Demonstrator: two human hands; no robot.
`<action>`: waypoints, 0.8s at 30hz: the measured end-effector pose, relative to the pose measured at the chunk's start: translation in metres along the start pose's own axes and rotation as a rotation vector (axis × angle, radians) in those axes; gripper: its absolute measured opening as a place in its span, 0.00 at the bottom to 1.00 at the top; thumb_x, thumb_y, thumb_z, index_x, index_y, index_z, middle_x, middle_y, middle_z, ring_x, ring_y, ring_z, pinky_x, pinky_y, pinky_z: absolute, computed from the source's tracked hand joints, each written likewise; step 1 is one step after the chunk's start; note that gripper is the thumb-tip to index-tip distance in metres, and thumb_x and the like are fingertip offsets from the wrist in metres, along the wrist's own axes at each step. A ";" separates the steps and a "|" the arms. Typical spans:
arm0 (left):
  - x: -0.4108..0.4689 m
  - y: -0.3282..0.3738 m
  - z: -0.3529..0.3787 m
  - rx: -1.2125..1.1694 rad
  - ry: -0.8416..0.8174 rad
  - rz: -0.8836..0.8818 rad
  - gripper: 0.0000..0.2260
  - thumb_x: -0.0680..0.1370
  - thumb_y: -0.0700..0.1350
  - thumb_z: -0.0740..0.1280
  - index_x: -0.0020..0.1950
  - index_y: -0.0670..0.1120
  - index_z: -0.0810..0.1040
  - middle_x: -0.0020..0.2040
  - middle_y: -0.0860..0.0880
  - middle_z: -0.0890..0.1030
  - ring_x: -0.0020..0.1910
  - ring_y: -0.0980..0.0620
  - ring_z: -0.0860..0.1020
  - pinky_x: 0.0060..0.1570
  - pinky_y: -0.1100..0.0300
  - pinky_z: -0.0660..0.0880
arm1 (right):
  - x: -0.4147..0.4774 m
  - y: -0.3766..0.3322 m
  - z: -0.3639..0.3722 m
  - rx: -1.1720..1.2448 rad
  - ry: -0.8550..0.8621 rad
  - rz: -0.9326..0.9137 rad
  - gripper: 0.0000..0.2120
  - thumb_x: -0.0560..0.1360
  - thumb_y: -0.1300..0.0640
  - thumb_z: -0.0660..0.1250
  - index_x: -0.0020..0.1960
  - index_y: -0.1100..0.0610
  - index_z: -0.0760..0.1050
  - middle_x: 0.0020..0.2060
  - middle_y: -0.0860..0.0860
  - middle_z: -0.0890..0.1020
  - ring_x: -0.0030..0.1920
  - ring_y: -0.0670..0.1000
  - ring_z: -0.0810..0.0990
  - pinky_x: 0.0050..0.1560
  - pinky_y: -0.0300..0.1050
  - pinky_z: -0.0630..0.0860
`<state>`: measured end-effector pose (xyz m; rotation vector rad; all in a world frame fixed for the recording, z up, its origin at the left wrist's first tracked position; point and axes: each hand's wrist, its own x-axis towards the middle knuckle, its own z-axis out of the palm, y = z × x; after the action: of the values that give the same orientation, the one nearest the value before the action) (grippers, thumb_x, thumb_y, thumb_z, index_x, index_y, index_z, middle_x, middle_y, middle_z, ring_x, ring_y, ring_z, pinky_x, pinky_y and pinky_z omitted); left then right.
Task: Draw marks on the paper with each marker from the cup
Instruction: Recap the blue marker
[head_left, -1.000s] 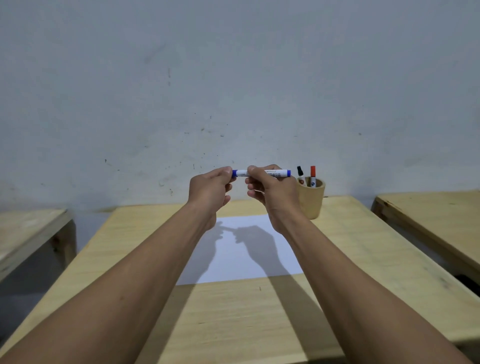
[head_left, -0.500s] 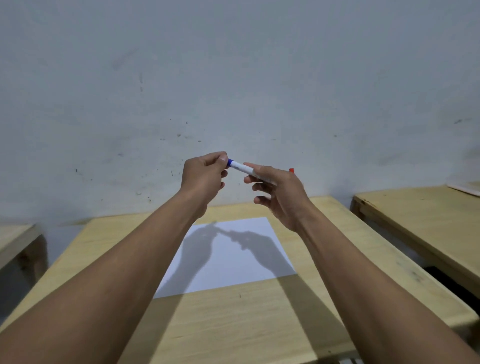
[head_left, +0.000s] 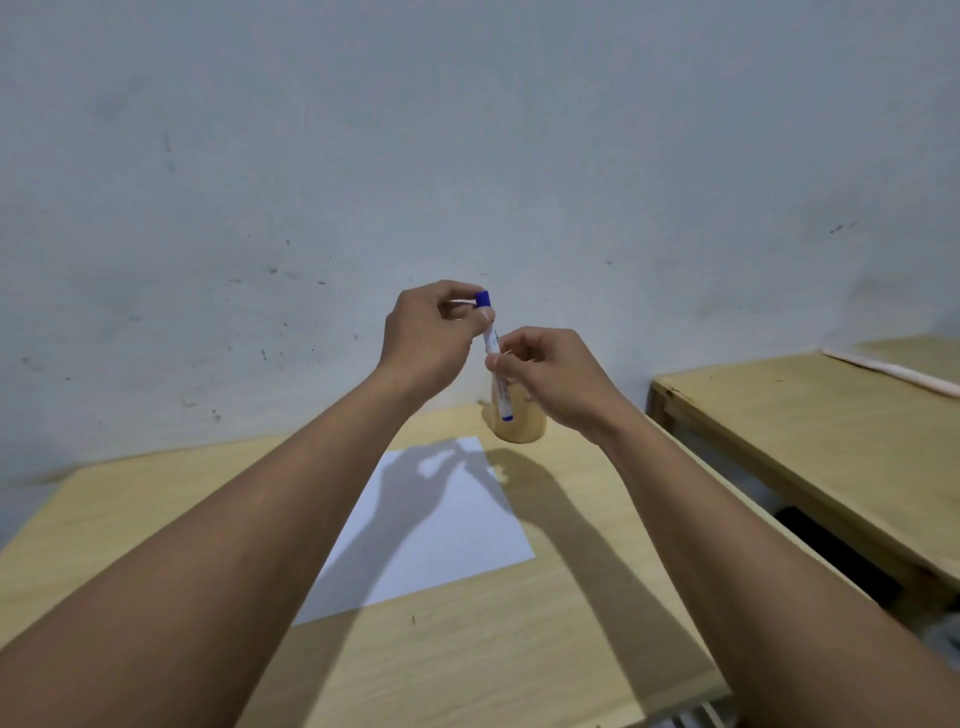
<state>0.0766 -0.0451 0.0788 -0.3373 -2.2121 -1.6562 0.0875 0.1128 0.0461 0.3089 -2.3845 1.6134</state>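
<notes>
— So where is the marker?

— Held upright in mid-air over the far edge of the wooden table (head_left: 467, 649). The blue marker (head_left: 493, 353) stands nearly vertical, its blue cap at the top and a blue end at the bottom.

— Which hand has it?

— Both. The left hand (head_left: 426, 338) is curled at the top, fingertips pinching the cap end. The right hand (head_left: 550, 374) is closed on the white barrel lower down, thumb pressed against it.

— And the cup?

— The tan cup (head_left: 519, 428) stands on the table at its far side, right behind the marker's lower end and partly hidden by the right hand. Whether other markers are inside cannot be told.

— The paper?

— A white sheet of paper (head_left: 441, 535) lies flat on the table, near side of the cup and just left of it, crossed by the shadows of both hands. No marks show on it.

— Anything else in shot?

— A second wooden table (head_left: 831, 415) to the right, and a scuffed grey wall (head_left: 467, 156) behind.
</notes>
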 end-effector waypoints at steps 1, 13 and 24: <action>0.002 -0.001 0.005 -0.010 -0.008 -0.002 0.11 0.75 0.47 0.72 0.57 0.52 0.83 0.45 0.53 0.86 0.51 0.55 0.83 0.53 0.58 0.77 | 0.003 0.003 -0.002 -0.015 0.013 -0.002 0.04 0.78 0.57 0.72 0.51 0.56 0.83 0.40 0.50 0.85 0.38 0.47 0.81 0.41 0.41 0.73; 0.009 -0.094 0.062 0.103 -0.094 -0.322 0.36 0.73 0.43 0.74 0.78 0.50 0.61 0.71 0.46 0.71 0.66 0.47 0.73 0.59 0.55 0.72 | 0.063 0.028 -0.031 -0.157 0.231 0.009 0.05 0.78 0.56 0.71 0.53 0.54 0.82 0.42 0.45 0.85 0.41 0.43 0.81 0.41 0.41 0.76; 0.024 -0.125 0.101 0.045 -0.130 -0.230 0.30 0.69 0.48 0.79 0.68 0.53 0.71 0.53 0.58 0.78 0.54 0.53 0.78 0.45 0.62 0.73 | 0.090 0.065 -0.012 -0.252 0.192 0.117 0.06 0.75 0.59 0.71 0.49 0.60 0.84 0.43 0.54 0.86 0.41 0.51 0.82 0.40 0.42 0.75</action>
<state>-0.0088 0.0158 -0.0452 -0.1896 -2.4600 -1.7404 -0.0164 0.1443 0.0222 -0.0318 -2.4566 1.2992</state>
